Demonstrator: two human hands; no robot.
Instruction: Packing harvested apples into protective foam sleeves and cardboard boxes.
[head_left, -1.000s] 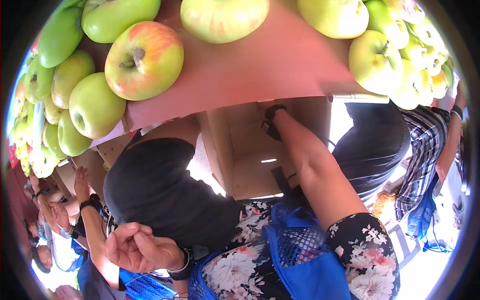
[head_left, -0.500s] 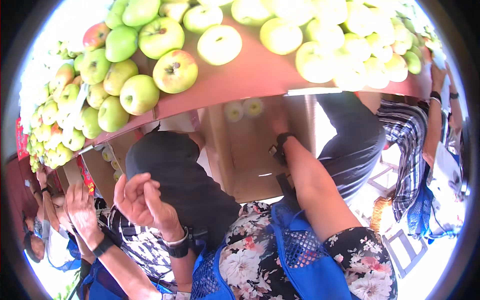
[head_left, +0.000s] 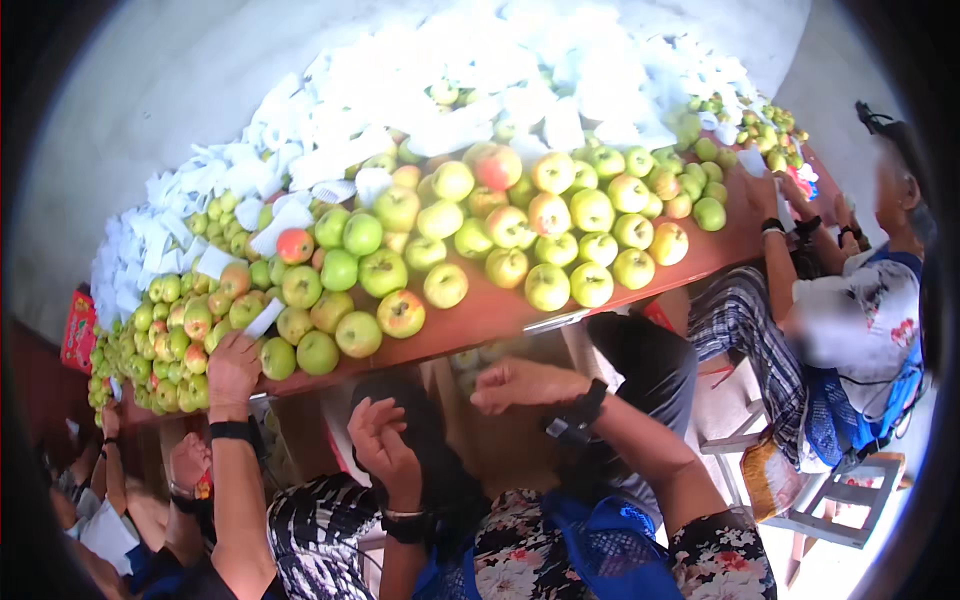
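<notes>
Hanging nr the bench's front edge, head view: L hand (head_left: 385, 445) is up off the near side of the bench (head_left: 470, 325), in front of the dark trousers (head_left: 645, 370); its grip is loose, fingers half bent & parted, dark wristband below. R hand (head_left: 525, 385) shows over an open cardboard box (head_left: 515, 445) below the bench edge, fingers folded in, black watch (head_left: 575, 415) on wrist; its grip looks narrow, can't tell if it holds anything. Pale round shapes at box's far end, too dim to name.

Apples (head_left: 592, 285), mostly green/yellow w/ some red blush, lie in a long heap across the bench; the blushed apple (head_left: 401, 313) & the pale green apple (head_left: 445, 286) sit just beyond L hand, apart from it. White wrappers (head_left: 300, 165) pile up behind, glare hiding detail in the mid part.

To the L, a co-worker's hand (head_left: 235, 365) touches a white strip (head_left: 264, 318) beside the apples; farther L, red carton (head_left: 78, 330) at the heap's end. To the R, another person's hands (head_left: 765, 195) are at the bench edge w/ a white piece (head_left: 752, 162); grey stool (head_left: 840, 510) below. Floral top (head_left: 520, 530) & blue mesh vest (head_left: 600, 545) fill bottom centre
</notes>
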